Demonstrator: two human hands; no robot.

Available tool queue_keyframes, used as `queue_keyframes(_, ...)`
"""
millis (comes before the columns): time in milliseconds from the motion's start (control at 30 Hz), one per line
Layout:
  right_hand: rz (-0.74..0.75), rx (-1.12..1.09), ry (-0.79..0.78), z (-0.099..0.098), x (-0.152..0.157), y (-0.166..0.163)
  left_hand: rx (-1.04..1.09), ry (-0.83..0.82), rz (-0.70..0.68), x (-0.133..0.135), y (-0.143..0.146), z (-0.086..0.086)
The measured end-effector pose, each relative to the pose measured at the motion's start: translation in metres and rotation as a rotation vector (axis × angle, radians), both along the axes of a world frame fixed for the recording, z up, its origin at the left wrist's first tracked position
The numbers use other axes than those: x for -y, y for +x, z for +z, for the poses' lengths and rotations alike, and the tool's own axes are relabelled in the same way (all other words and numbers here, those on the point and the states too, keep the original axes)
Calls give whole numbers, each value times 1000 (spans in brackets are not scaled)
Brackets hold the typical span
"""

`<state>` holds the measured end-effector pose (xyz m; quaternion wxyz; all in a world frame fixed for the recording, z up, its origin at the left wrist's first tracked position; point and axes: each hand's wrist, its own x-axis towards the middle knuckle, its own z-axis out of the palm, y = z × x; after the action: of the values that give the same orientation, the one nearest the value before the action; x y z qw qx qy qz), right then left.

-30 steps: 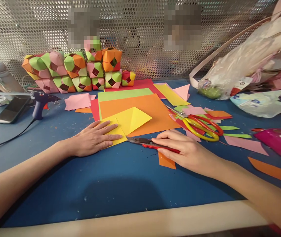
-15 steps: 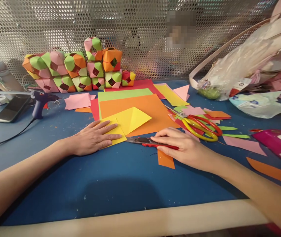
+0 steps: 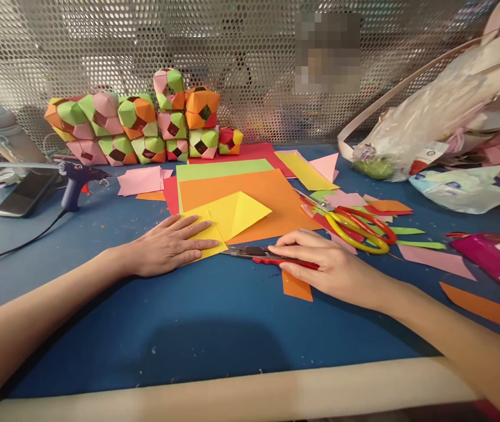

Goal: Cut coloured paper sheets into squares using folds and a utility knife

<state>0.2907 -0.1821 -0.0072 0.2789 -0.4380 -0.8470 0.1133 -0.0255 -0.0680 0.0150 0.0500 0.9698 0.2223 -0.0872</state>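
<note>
My left hand (image 3: 174,245) lies flat with fingers spread, pressing a folded sheet of yellow paper (image 3: 243,215) against the table. In my right hand (image 3: 320,258) is a red and black utility knife (image 3: 261,255), its blade pointing left. The blade tip is at the lower right corner of the yellow paper; whether it sits inside the fold I cannot tell. Beneath the yellow paper lies a larger orange sheet (image 3: 289,205), on top of a green sheet (image 3: 223,169) and a red one (image 3: 250,153). A small orange scrap (image 3: 297,287) rests below my right hand.
Scissors (image 3: 359,230) with red and yellow handles lie among paper scraps on the right. Stacked paper balls (image 3: 138,117) line the mesh panel. A glue gun (image 3: 72,184), phone (image 3: 23,194) and bottle (image 3: 1,132) are left; a plastic bag (image 3: 425,123) and magenta power strip (image 3: 491,258) right.
The whole view has shifted very slightly. Both hands, the knife and the yellow paper keep the same places relative to each other.
</note>
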Motion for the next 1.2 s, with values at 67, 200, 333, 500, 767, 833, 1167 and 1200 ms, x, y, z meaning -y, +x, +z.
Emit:
queue_keyframes(67, 4, -4, 10, -1, 0, 0, 1, -2, 0, 0, 0, 0)
queue_keyframes(200, 29, -6, 9, -5, -1, -1, 3, -2, 2, -1, 0, -2)
queue_keyframes(333, 32, -24, 22, -7, -1, -3, -9, -14, -2, -1, 0, -2)
queue_keyframes(500, 39, -31, 12, -6, 0, -4, -12, -17, 6, -2, 0, -3)
queue_keyframes(767, 42, 28, 71, 0, 8, -8, 9, -24, 1, -3, -2, -7)
queue_keyframes(833, 26, 41, 102, 1, 11, -11, 12, -26, -3, -3, -2, -6)
queue_keyframes(1167, 32, 51, 99, -1, 13, -15, 1, -27, 4, -2, -1, -5)
queue_keyframes(1200, 27, 52, 106, -1, 13, -16, 1, -31, 4, -2, -1, -5)
